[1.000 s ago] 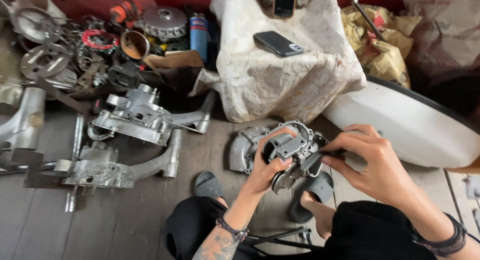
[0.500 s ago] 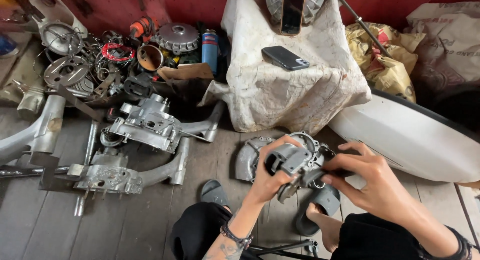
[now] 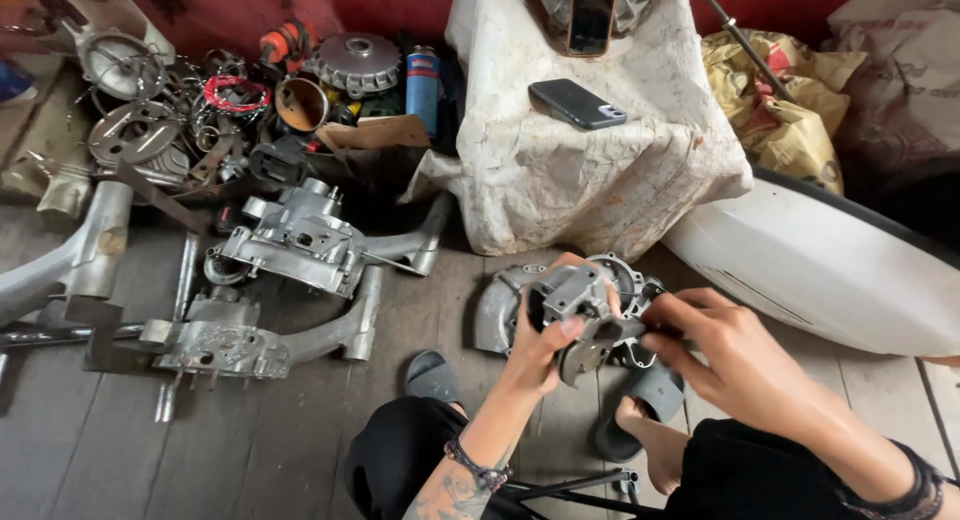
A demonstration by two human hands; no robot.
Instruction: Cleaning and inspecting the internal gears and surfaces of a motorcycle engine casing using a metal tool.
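We've got our left hand (image 3: 537, 342) wrapped tight around a small grey metal engine part (image 3: 580, 315), thumb on its front, held up over our knees. Our right hand (image 3: 722, 352) pinches its right side with the fingertips. It's boxy, dull, with round openings. Behind it a metal cover (image 3: 500, 305) lies on the floor, then a cloth-draped block (image 3: 590, 180) with a phone (image 3: 577, 103).

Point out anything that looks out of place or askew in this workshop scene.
A dark smartphone lies askew on the stained white cloth, odd among greasy parts. Metal parts lie in a jumbled heap on the floor. The left hand and right hand hold a small grey engine part.
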